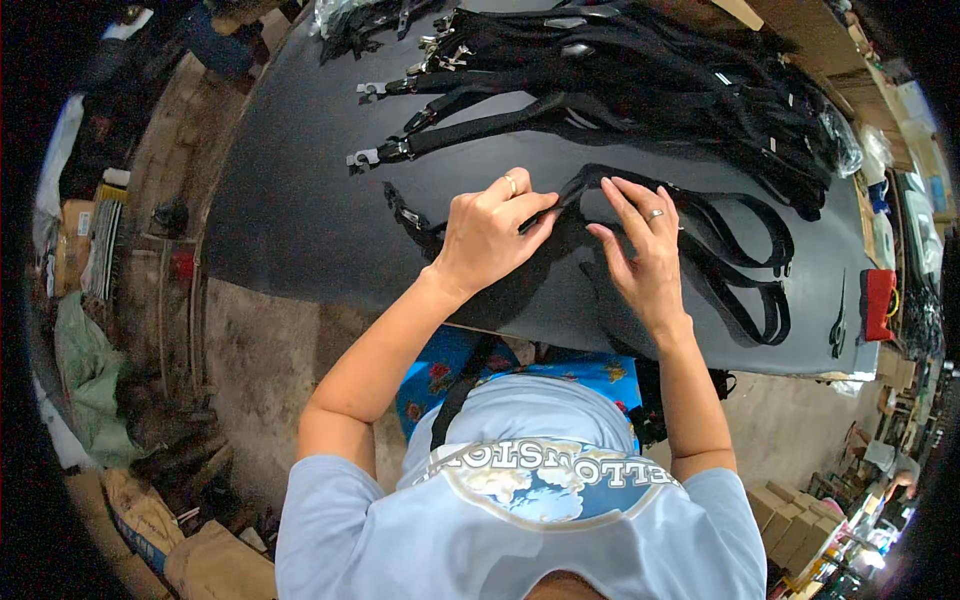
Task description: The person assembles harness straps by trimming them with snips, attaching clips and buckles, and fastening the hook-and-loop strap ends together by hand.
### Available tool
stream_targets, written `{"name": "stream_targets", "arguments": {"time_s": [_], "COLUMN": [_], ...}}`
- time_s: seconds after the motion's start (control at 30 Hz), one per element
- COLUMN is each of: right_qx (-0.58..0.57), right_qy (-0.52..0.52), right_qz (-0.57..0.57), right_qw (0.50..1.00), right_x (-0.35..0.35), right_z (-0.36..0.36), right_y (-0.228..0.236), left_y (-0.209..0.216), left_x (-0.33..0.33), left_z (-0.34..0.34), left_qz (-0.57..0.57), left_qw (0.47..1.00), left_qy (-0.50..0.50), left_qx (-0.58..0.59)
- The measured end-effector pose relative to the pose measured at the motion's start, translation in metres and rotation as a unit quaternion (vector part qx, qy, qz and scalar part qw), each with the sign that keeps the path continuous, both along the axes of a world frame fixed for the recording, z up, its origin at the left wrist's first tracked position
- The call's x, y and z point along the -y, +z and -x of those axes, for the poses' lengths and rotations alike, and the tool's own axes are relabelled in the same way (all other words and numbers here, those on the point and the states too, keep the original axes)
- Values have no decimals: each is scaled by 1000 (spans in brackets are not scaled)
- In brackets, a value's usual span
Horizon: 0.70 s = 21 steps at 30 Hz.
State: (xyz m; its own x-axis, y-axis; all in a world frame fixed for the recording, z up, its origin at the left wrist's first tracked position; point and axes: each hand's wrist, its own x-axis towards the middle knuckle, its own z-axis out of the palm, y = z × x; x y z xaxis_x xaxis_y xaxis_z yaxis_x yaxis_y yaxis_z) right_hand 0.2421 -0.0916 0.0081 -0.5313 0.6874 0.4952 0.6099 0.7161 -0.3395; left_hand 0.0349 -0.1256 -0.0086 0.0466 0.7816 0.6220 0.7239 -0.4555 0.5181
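Note:
A pair of black elastic suspenders (735,262) lies across the dark table in front of me, its straps looped to the right. My left hand (494,229) is closed, with a strap pinched between thumb and fingers. One end of the suspenders, with a clip (408,212), sticks out to the left of that hand. My right hand (643,240) has its thumb and fingers apart; the fingertips rest at the raised strap (597,172). What lies beneath both palms is hidden.
A large heap of black suspenders (640,75) covers the far side of the table, with metal clips (372,157) pointing left. Black scissors (838,318) lie near the right edge, beside a red object (880,305). Cardboard boxes (797,525) stand on the floor at right.

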Motion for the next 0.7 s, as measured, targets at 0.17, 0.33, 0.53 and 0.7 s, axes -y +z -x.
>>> {"name": "stream_targets", "arguments": {"time_s": [0.17, 0.33, 0.53, 0.7], "right_qx": [-19, -31, -199, -372], "right_qy": [7, 0, -48, -81], "right_qz": [9, 7, 0, 454], "right_qw": [1000, 999, 979, 805], "right_x": [-3, -1, 24, 23], "right_z": [-2, -1, 12, 28], "right_y": [-5, -6, -8, -13], "left_y": [0, -3, 0, -5], "left_x": [1, 2, 4, 5], "left_z": [-3, -4, -7, -14], "left_qz": [-11, -26, -33, -37], "left_qw": [1000, 1000, 999, 999], "left_qy": [15, 6, 9, 15], "left_qx": [-8, -8, -34, -34]}}
